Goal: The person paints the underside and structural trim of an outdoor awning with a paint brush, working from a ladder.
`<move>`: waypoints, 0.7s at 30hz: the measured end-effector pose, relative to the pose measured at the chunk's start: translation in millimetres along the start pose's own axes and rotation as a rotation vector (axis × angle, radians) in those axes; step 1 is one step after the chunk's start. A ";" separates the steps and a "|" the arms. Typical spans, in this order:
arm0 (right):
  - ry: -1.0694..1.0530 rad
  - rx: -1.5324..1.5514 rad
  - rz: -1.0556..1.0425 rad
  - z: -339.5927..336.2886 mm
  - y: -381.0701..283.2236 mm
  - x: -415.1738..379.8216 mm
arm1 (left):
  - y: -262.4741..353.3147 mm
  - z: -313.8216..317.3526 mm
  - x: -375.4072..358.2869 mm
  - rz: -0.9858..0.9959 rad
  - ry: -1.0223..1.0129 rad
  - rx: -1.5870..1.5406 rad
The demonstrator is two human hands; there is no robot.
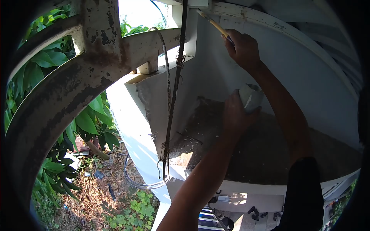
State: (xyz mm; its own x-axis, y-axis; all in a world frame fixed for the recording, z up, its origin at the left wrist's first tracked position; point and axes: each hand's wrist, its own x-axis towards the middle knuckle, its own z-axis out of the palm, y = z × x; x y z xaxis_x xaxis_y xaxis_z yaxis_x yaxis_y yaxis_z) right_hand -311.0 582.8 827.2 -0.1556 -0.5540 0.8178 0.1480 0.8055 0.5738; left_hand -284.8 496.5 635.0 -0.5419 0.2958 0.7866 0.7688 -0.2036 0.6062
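My right hand (243, 51) is closed around the handle of a slim paintbrush (216, 25). The brush points up and left, its tip at the top corner of the white wall (293, 65), close to the beam; whether it touches is hard to tell. Lower down, my left hand (236, 111) grips a pale paint cup (250, 96) with a light streak on its side. The cup is held above a dark ledge (266, 150), and its contents are hidden in shade.
A thin dark rod (175, 88) with wire and a cable runs down left of my hands. A peeling curved beam (77, 77) arches across the left. Far below are leafy ground (100, 192), a ladder (212, 219) and several dark shoes (254, 213).
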 end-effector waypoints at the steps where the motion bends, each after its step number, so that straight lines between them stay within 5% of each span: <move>1: -0.025 0.002 0.009 12.6 -0.2 6.0 | -1.2 0.1 0.6 0.023 0.014 -0.013; 10: 0.154 -0.052 0.164 0.6 14.1 -8.0 | -0.6 -1.5 0.5 0.040 0.028 -0.015; 14: 0.085 0.041 -0.025 19.6 1.9 4.3 | 2.2 -3.1 0.3 0.032 -0.012 -0.002; 21: 0.192 -0.052 0.250 -9.6 20.3 -14.6 | -6.4 -0.8 1.5 0.053 0.048 -0.003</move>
State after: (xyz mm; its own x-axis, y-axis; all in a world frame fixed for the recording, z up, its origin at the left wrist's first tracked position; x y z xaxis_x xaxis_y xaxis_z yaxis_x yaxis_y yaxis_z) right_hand -296.4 605.2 827.3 0.0787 -0.3739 0.9241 0.2086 0.9127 0.3514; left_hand -290.8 497.5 632.4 -0.5161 0.2392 0.8224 0.7961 -0.2203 0.5636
